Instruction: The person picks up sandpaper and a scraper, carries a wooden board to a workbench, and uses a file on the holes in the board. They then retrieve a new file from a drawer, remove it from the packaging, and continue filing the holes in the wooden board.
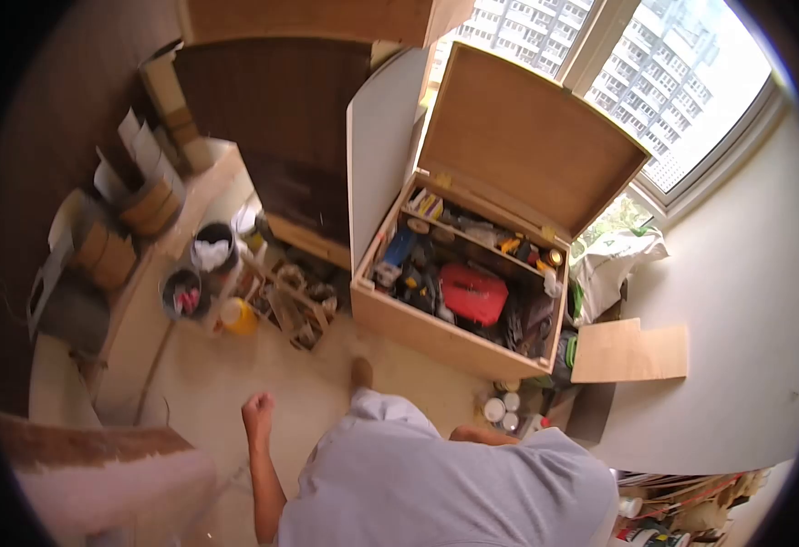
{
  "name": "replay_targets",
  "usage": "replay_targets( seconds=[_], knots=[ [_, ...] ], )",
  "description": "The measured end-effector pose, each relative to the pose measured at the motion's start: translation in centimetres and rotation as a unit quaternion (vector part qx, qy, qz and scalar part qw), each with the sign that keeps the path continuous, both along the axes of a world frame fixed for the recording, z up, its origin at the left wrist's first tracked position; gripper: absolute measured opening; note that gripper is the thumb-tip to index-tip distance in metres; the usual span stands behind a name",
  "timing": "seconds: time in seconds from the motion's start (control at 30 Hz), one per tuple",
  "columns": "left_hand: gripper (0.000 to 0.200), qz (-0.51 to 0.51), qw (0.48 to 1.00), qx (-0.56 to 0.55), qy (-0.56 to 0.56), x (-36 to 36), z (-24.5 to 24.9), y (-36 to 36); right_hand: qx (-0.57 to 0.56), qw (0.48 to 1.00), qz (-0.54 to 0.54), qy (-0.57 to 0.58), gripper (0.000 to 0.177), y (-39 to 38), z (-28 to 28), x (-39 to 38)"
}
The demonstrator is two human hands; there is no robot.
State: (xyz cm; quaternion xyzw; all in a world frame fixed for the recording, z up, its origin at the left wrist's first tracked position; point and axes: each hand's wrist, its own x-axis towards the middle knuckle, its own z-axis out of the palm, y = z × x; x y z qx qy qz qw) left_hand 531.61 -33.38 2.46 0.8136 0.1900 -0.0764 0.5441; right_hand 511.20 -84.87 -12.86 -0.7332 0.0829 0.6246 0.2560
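My left hand (257, 410) hangs low on the left with its fingers curled into a loose fist. Nothing shows in it, and it is over the pale floor (208, 374). My right hand is hidden behind my grey shirt (454, 483); only a strip of bare skin (483, 436) shows past the cloth. Ahead of me a wooden chest (459, 342) stands with its lid (532, 137) raised. Inside lie a red case (473, 294), a blue item (399, 244) and many jumbled tools. A narrow compartment along its back holds small boxes and rolls.
Left of the chest are a wooden carrier (297, 314), a yellow container (237, 315) and two dark buckets (181, 294). White-lidded cans (494, 409) sit by the chest's right corner. A cut board (632, 352) leans at right, below a white sack (614, 264). Rolled sheets (149, 196) line the left wall.
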Motion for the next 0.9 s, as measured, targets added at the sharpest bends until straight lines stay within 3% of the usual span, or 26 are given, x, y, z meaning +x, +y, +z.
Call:
replay_targets(
  seconds=[0.03,0.1,0.13,0.2,0.27,0.3,0.33,0.43,0.53,0.67,0.7,0.73,0.9],
  knots=[
    [0.02,0.007,0.999,-0.041,-0.004,2.9,0.8,-1.2,-0.058,0.991,-0.118,-0.004,0.04,1.4,-1.1,3.8],
    [0.021,0.019,0.995,-0.094,0.012,4.9,2.5,-2.5,0.013,0.96,-0.279,-0.018,0.031,0.7,-4.8,13.1],
    [0.022,0.028,0.993,-0.114,0.032,4.7,3.7,-2.1,0.071,0.976,-0.063,-0.195,0.023,0.3,-7.2,18.6],
    [0.023,-0.047,0.994,-0.096,0.035,7.7,5.3,-3.7,-0.016,0.867,-0.245,-0.434,0.033,2.3,-1.1,29.0],
    [0.024,-0.14,0.987,-0.07,0.033,12.4,6.4,-5.3,0.137,0.735,-0.349,-0.564,0.03,2.3,3.7,38.1],
    [0.024,-0.195,0.979,-0.051,0.031,14.5,6.7,-6.5,0.091,0.74,-0.284,-0.603,0.025,1.7,8.6,41.5],
    [0.024,-0.255,0.966,-0.032,0.033,15.8,6.6,-7.3,0.248,0.704,-0.509,-0.428,0.024,2.4,13.2,43.1],
    [0.022,-0.324,0.933,-0.156,0.025,21.7,6.0,-12.4,0.253,0.619,-0.592,-0.45,0.023,-0.4,23.9,46.0],
    [0.022,-0.442,0.882,-0.164,0.006,25.9,8.5,-19.4,0.244,0.564,-0.631,-0.474,0.023,-5.1,28.9,45.0],
    [0.021,-0.495,0.848,-0.188,0.0,27.7,12.4,-26.2,0.224,0.484,-0.638,-0.555,0.018,-16.6,33.4,47.4],
    [0.021,-0.495,0.846,-0.199,0.008,27.6,12.9,-27.4,0.185,0.466,-0.663,-0.556,0.018,-17.9,36.8,47.7],
    [0.021,-0.492,0.845,-0.209,0.021,27.3,12.9,-28.3,0.192,0.425,-0.693,-0.55,0.02,-20.3,38.1,48.9],
    [0.022,-0.39,0.891,-0.201,0.114,26.3,9.2,-29.5,0.155,0.443,-0.681,-0.562,0.034,-34.7,42.2,56.5]
  ],
)
